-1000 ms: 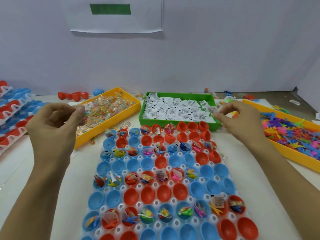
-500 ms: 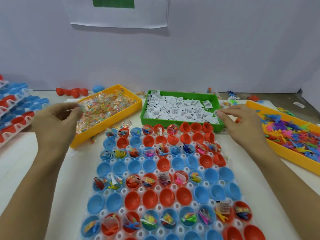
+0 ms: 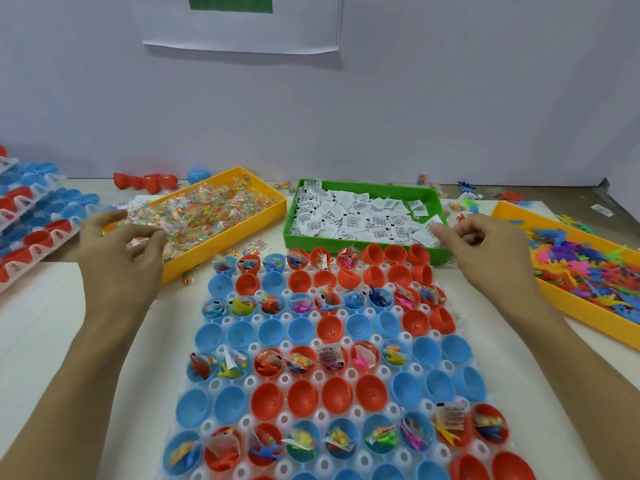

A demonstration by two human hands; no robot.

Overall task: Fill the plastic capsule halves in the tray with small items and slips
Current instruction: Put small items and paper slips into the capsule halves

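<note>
Reaching: both hands at the bins.
Left hand [image 3: 119, 252]: fingers curled, pinching a clear packet [image 3: 145, 237] over the yellow bin [image 3: 221, 242].
Right hand [image 3: 485, 251]: fingertips [image 3: 437, 229] pinched together on a white slip [image 3: 431, 221] at the green bin [image 3: 360, 244].
Capsule tray [image 3: 332, 362]: below, between the forearms, partly filled.

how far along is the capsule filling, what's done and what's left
Done: alternating rows of capsule halves in the white tray already hold toys and slips, like the row with a red half. In hand: the left hand pinches a bead packet at the yellow bin; the right hand reaches the slips. Left: rows between, like one red half, are empty.
</note>
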